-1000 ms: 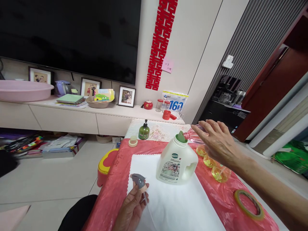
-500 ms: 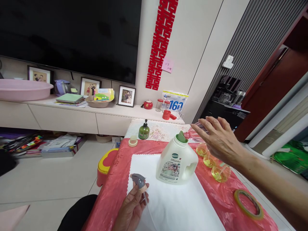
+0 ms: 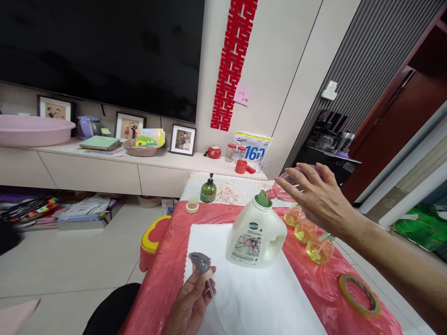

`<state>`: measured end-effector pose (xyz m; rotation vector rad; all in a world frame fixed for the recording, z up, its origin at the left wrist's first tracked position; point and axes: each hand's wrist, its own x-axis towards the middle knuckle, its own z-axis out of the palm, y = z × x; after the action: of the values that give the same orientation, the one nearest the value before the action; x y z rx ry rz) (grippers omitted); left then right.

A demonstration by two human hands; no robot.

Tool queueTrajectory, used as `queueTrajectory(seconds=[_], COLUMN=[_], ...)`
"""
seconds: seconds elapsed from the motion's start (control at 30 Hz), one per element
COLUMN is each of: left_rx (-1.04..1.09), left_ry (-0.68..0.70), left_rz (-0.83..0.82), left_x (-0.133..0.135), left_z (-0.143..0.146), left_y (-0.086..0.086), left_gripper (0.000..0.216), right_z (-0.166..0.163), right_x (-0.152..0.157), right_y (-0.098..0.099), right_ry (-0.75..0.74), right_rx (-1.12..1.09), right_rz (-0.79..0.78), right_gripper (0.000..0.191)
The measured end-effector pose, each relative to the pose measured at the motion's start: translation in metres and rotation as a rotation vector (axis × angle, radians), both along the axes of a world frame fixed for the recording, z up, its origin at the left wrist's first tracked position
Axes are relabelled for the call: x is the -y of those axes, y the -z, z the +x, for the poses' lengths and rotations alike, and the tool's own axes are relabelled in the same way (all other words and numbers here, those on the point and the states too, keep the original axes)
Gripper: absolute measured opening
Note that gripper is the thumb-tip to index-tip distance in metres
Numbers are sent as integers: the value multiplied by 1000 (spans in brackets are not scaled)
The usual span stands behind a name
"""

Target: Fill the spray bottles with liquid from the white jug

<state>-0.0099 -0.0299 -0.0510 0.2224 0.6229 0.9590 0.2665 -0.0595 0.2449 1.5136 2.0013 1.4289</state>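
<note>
My left hand point(image 3: 191, 298) pinches a grey spray pump head point(image 3: 201, 264), its thin dip tube hanging down over the white cloth point(image 3: 240, 298). Fingers of my right hand point(image 3: 316, 197) wrap round a clear pink bottle point(image 3: 277, 191), tipped so that its neck rests at the green spout of a white detergent jug point(image 3: 256, 232). The jug stands upright on the cloth with its cap off. Whether liquid flows between them I cannot tell. A pale cap point(image 3: 192, 204) sits on the red table cover, left of the jug.
Several bottles of yellow liquid point(image 3: 317, 251) stand right of the jug, with a tape roll point(image 3: 359, 295) nearer me. A green pump bottle point(image 3: 208, 190) is at the table's far side. A red and yellow stool point(image 3: 152, 239) stands left of the table.
My right hand has lifted slightly and tilted the pink bottle a little more. My left hand keeps the spray pump head in the same place.
</note>
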Motion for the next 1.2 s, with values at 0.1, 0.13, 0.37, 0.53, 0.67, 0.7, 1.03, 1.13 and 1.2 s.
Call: queueTrajectory(seconds=[0.1, 0.13, 0.37, 0.53, 0.67, 0.7, 1.03, 1.13, 1.2], left_rx=[-6, -7, 6, -2, 1, 3, 31, 52, 37], left_ry=[4, 3, 11, -4, -10, -7, 4, -7, -37], left_rz=[-4, -7, -18, -28, -7, -2, 75, 74, 44], left_x=[0, 0, 1, 1, 1, 1, 1, 2, 3], left_z=[-1, -1, -1, -1, -1, -2, -1, -1, -1], left_y=[2, 2, 1, 0, -1, -1, 1, -1, -5], left_gripper=[59, 58, 51, 53, 55, 54, 45, 40, 37], right_z=[-2, -2, -3, -5, -2, 0, 16, -6, -21], right_x=[-1, -1, -2, -2, 2, 4, 81, 113, 130], right_y=[-2, -3, -5, -2, 11, 14, 69, 108, 139], right_ry=[-16, -20, -51, -55, 23, 54, -56, -1, 13], right_rx=[7, 9, 48, 87, 16, -33, -935, -1123, -1155], right_rz=[3, 2, -4, -10, 1, 11, -14, -111, -155], right_gripper=[63, 62, 55, 41, 60, 67, 66, 69, 64])
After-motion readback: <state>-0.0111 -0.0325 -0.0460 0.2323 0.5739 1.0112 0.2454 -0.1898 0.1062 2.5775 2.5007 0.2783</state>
